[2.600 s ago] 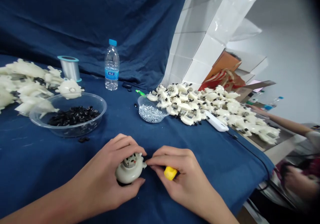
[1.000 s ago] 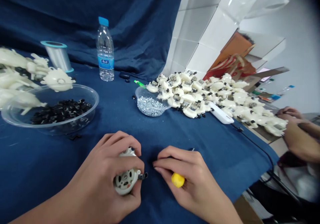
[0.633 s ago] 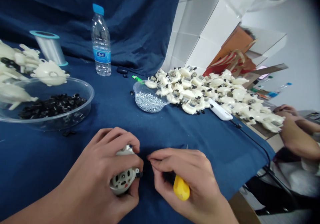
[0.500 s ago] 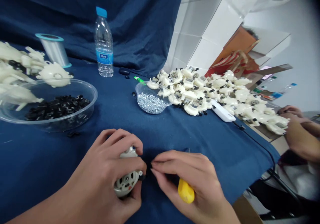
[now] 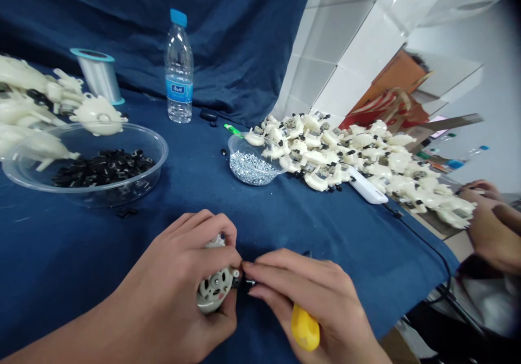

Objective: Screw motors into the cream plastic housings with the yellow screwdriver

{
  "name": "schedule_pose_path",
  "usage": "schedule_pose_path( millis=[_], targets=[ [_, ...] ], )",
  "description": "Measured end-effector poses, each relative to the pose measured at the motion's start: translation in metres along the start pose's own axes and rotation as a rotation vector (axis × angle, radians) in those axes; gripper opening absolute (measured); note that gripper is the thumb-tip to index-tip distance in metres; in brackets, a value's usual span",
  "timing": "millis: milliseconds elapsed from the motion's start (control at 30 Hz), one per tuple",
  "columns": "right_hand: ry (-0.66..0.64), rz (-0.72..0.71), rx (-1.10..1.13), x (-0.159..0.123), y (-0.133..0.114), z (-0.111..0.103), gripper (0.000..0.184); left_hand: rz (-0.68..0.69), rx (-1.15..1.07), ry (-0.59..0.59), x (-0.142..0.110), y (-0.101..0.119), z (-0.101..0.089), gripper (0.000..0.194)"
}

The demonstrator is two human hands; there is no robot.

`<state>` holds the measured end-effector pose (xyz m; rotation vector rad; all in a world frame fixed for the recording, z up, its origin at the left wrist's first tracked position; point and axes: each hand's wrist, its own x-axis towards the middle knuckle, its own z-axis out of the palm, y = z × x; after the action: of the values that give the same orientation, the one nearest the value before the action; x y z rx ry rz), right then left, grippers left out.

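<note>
My left hand [image 5: 191,282] is wrapped round a small cream plastic motor housing [image 5: 214,296], whose round slotted metal face points toward me. A small black plastic piece [image 5: 236,282] sits at the housing's right edge. My right hand [image 5: 309,293] is closed around a screwdriver with a yellow handle [image 5: 305,329]; most of its shaft is hidden by the fingers. A small silver screw [image 5: 250,282] shows at the pinched thumb and fingertips of that hand. These fingertips are right beside the black piece.
A clear bowl of black clips [image 5: 160,160] stands left, a smaller bowl of silver screws [image 5: 236,171] ahead. Cream housings [image 5: 321,152] are heaped at right, near a white corded device [image 5: 368,187]. Behind stand a water bottle [image 5: 179,76] and a wire spool [image 5: 100,76]. Another person's arm [image 5: 492,234] is far right.
My right fingertips have come closer to the housing, and the screw now shows between them. The left hand keeps its hold. The whole view has shifted slightly.
</note>
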<state>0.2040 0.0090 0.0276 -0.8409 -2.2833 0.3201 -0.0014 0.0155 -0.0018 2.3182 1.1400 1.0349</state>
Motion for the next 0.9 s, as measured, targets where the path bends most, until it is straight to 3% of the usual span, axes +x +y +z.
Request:
schedule_pose_path(
  millis=[167,633,900],
  targets=[
    [0.085,-0.033,0.004,-0.0013,0.0009,0.0065,0.022,-0.022,-0.043,0.0,0.0015,-0.0011,0.0009,0.018],
    [0.119,0.007,0.025,0.0025,0.0052,0.0104,0.024,-0.019,-0.126,0.001,0.0023,-0.0032,0.0011,0.017],
    [0.174,-0.004,0.001,-0.0007,0.0067,0.0068,0.028,0.098,-0.096,0.064,0.0009,-0.0054,0.0043,0.023]
  ],
)
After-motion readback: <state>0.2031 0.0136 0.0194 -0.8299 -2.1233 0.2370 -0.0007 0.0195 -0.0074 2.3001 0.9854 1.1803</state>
